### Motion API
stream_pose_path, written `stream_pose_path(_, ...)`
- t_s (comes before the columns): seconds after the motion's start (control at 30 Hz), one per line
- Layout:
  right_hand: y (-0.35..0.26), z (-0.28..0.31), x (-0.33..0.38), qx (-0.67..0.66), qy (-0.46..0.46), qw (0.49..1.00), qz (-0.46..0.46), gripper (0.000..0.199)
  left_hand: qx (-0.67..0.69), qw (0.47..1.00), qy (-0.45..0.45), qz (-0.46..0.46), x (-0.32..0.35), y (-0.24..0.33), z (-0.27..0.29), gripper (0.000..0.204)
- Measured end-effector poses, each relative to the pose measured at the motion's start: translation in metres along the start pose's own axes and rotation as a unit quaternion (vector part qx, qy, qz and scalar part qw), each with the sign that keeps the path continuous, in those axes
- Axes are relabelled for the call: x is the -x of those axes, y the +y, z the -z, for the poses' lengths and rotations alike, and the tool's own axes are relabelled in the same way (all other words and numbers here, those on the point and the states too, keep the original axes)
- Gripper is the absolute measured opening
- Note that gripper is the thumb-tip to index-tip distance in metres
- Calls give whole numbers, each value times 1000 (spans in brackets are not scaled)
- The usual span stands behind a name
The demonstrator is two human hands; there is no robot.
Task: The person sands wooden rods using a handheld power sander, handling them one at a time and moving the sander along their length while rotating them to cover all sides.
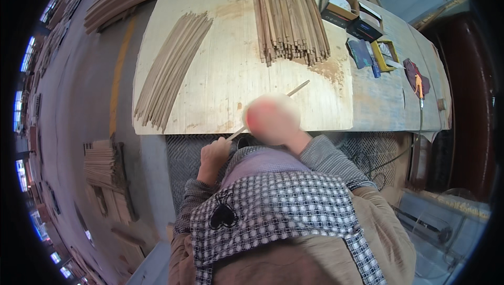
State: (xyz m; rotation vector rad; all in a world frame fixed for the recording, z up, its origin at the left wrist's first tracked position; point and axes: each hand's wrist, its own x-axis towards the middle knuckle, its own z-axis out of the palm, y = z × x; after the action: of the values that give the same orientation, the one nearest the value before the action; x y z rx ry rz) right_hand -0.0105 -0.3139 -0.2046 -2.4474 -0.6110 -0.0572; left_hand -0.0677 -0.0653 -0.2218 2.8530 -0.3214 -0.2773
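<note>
A thin wooden stick (pixel 300 87) runs slantwise across the near edge of the table, its far end pointing up and to the right. My left hand (pixel 215 154) is closed around its near end, just off the table's edge. Over the middle of the same stick lies my right hand (pixel 275 119). That hand is blurred, with a reddish patch on it, so its fingers and anything under them cannot be made out. Farther off on the table are a fanned bundle of pale sticks (pixel 176 70) at the left and a thicker pile of browner sticks (pixel 289 20).
Two open boxes (pixel 365 25) with round white discs stand at the back right. Near them are a yellow box (pixel 386 55), a blue cloth-like piece (pixel 360 54) and an orange-handled tool (pixel 419 86) on a dark cloth. More wood is stacked on the floor (pixel 100 161) at the left.
</note>
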Motion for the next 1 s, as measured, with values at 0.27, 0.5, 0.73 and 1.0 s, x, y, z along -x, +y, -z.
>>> stream_pose_path(0.27,19,34,8,-79,11,988,-131,54,36,999,-17,-2,2,7,10,31)
stream_pose_path(0.5,52,98,-1,-66,95,986,-116,46,76,997,-26,-16,-1,-2,9,32)
stream_pose_path(0.73,20,83,5,13,80,990,-119,45,67,995,-77,-10,-7,-12,10,33)
stream_pose_path(1.0,46,83,3,57,22,993,-100,48,58,992,-113,22,-10,-10,17,34)
